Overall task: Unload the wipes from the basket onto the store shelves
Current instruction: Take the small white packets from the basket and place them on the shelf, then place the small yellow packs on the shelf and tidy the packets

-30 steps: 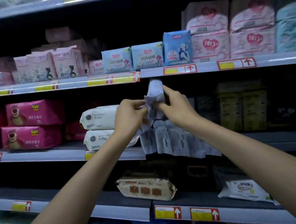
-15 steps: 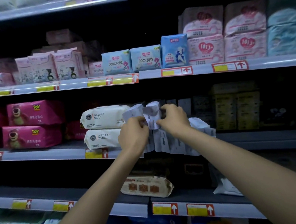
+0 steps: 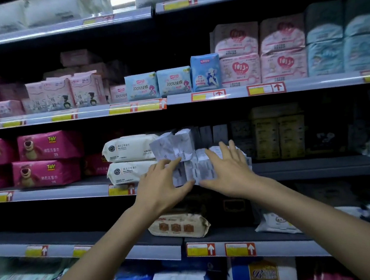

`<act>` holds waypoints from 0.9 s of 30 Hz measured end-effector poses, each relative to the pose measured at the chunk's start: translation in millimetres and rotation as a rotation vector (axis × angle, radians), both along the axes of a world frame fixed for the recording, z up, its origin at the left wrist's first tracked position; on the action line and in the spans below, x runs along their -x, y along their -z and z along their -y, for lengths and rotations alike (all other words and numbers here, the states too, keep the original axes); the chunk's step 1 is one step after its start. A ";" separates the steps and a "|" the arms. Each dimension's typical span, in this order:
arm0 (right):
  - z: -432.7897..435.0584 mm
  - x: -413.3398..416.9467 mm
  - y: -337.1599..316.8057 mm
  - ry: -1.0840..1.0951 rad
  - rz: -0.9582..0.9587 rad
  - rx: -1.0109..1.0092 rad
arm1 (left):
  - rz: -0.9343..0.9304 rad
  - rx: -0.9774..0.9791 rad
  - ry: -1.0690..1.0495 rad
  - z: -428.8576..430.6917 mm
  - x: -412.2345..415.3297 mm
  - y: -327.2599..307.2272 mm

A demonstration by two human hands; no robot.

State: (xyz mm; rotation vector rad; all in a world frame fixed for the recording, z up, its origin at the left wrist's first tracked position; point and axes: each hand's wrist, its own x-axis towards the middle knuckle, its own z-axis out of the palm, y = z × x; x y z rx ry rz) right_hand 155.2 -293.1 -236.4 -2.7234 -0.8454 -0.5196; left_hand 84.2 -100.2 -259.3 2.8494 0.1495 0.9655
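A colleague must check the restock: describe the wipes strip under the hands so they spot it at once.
Go to the shelf with pink bear packs at its left. Right of the two stacked white packs sits the strip, the left hand and right hand spread on it. Unlike its bulky neighbours, it is a crumpled chain of small pale sachets.

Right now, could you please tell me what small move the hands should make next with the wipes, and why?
Probably push the wipes further back on the shelf. The left hand and right hand both lie flat on them with straight fingers. They sit crumpled at the shelf's front edge, and the top packets lean toward the white packs.
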 end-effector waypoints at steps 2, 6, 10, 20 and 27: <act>14.9 8.3 9.0 -0.020 -0.008 0.005 | 0.013 -0.057 0.011 5.5 6.3 5.8; 42.2 18.7 26.8 0.007 -0.056 -0.043 | -0.002 -0.114 0.019 19.0 14.4 19.5; 63.9 28.0 49.9 0.015 -0.091 -0.121 | -0.042 -0.161 0.034 31.8 19.5 36.2; 97.7 29.0 126.1 -0.004 -0.171 -0.131 | -0.150 -0.041 0.141 53.8 20.8 110.3; 118.9 31.9 229.3 -0.005 -0.320 -0.085 | -0.328 0.008 0.211 58.6 25.9 211.9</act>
